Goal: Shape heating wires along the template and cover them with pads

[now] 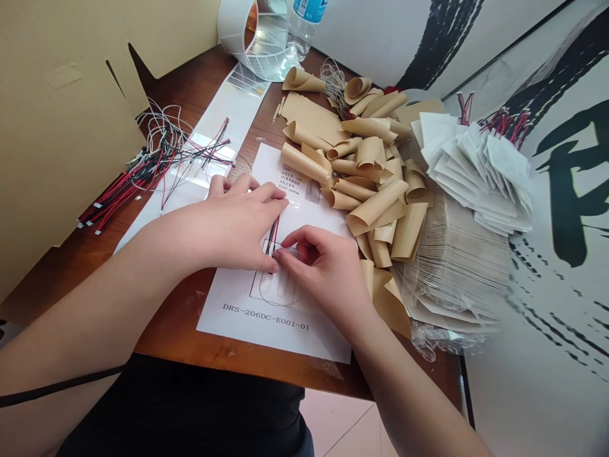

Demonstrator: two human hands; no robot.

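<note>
Red-and-black wires (273, 236) on white paper (309, 343), tan paper rolls (375, 204)

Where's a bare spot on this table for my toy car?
Bare wood shows at the back left, between the cardboard panel and the long white paper. There's also a strip along the front edge, under the left forearm and beside the printed sheet. The right side is crowded with curled tan paper and white packets.

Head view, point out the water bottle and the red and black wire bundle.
Water bottle (299, 35), head view, clear body below the label.
Red and black wire bundle (118, 193), head view, middle of the bundle.
</note>
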